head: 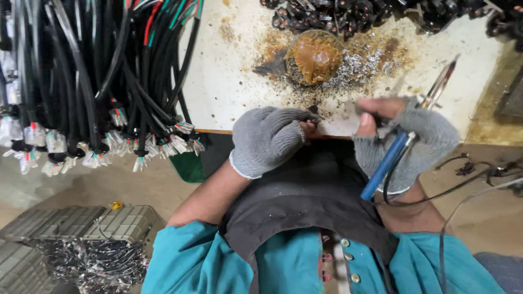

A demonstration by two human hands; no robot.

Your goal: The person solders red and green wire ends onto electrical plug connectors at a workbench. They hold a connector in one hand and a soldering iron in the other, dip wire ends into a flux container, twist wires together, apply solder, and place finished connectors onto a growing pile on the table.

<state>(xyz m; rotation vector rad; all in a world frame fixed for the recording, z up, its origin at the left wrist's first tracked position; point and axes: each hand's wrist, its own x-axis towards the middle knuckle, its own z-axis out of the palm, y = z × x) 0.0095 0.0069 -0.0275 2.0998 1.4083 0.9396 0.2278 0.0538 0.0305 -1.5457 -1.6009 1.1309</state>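
Both gloved hands work at the worktop point(229, 81) edge: left hand point(268, 139) pinches a small wire end, right hand point(406, 142) grips a blue-handled soldering iron point(406, 142) near the flux pot point(314, 56).

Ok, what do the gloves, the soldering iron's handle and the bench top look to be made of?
Left hand and right hand wear grey knitted gloves, likely cotton: ribbed weave, right fingertips cut off. The soldering iron has a smooth blue handle, probably plastic, with a shiny metal shaft. The bench top looks like white-coated board, stained brown and strewn with silvery solder specks.
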